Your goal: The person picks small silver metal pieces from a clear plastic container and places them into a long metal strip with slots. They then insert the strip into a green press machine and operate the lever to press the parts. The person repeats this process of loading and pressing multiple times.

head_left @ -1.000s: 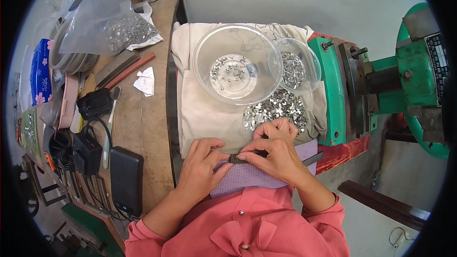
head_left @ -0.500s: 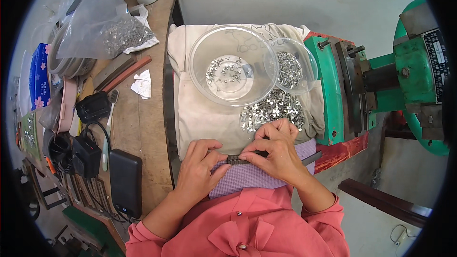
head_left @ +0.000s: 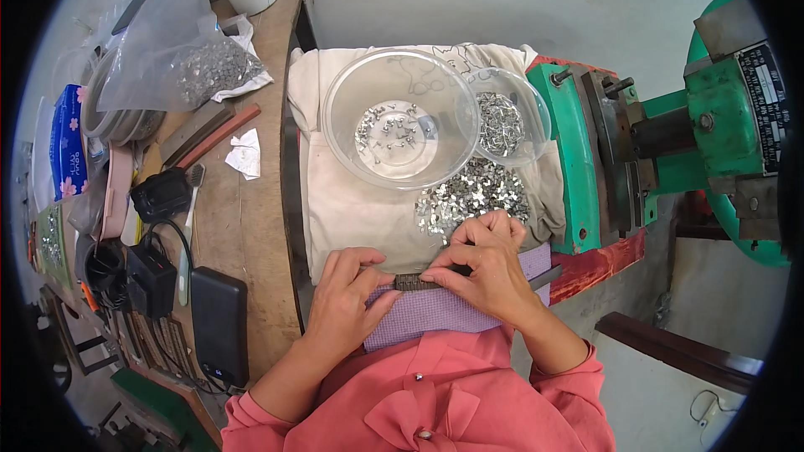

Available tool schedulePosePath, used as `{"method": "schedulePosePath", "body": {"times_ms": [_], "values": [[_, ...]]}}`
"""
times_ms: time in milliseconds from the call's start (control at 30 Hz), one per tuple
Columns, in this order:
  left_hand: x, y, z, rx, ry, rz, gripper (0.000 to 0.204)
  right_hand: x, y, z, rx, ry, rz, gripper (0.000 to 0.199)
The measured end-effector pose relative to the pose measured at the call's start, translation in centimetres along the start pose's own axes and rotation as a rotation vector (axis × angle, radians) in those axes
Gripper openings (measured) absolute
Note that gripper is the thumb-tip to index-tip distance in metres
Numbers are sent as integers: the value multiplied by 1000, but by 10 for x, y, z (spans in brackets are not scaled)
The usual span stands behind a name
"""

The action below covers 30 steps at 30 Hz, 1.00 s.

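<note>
A narrow dark metal bar [head_left: 410, 282] with fine notches along its top lies crosswise on a folded purple checked cloth [head_left: 440, 310]. My left hand [head_left: 347, 289] grips the left end of the bar between thumb and fingers. Over the bar's middle, my right hand [head_left: 486, 264] is closed, its thumb tip pressed near the notched stretch; whatever its curled fingers hold is hidden. The bar's other end shows past that hand. Just beyond my right fingers lies a heap of small shiny metal pieces [head_left: 477, 192] on a beige cloth [head_left: 343, 209].
A large clear tub [head_left: 335, 146] with a few small metal parts stands behind the heap, beside a smaller clear tub [head_left: 543, 121] of metal bits. At right is a green machine [head_left: 557, 159]. The wooden bench [head_left: 268, 234] at left holds a black power bank [head_left: 219, 322] and tools.
The bench, tubs and machine sit slightly further left in the picture, as the view has shifted a little. Both hands keep nearly the same pose at the bar.
</note>
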<state>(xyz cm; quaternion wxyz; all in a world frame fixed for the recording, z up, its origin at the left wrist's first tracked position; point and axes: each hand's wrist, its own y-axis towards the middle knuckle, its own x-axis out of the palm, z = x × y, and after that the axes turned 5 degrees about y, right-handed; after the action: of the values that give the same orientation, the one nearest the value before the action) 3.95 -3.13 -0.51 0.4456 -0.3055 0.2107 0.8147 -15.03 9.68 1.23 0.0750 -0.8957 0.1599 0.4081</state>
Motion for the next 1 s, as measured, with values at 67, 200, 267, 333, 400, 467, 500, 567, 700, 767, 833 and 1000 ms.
{"method": "schedulePosePath", "body": {"times_ms": [67,200,267,333,400,467,500,567,700,767,833,1000], "values": [[0,0,0,1,-2,3,26,-1,0,1,4,-1,-8,19],[1,-1,-1,3,-10,5,26,-3,-2,1,-15,-20,14,17],[1,-1,-1,6,-10,6,26,-2,-2,3,-25,-10,-1,16],[1,-1,-2,13,-5,6,25,-3,-3,3,-30,3,-10,15],[1,-1,-2,3,-9,-3,25,-2,-2,4,-35,15,-8,15],[1,-1,-1,1,-8,-5,25,2,-2,3,-45,24,8,15],[1,-1,-1,3,-5,-5,25,4,-3,2,-44,27,12,15],[1,-1,-1,4,-2,-3,26,8,-2,0,-43,36,21,15],[1,-1,-2,14,0,4,26,9,-1,1,-42,39,14,16],[1,-1,-2,15,0,8,26,5,-1,1,-31,50,-3,17],[1,-1,-2,10,-3,7,26,3,0,-1,-30,39,-3,17],[1,-1,-1,7,2,4,26,0,-1,0,-16,33,-35,17]]}}
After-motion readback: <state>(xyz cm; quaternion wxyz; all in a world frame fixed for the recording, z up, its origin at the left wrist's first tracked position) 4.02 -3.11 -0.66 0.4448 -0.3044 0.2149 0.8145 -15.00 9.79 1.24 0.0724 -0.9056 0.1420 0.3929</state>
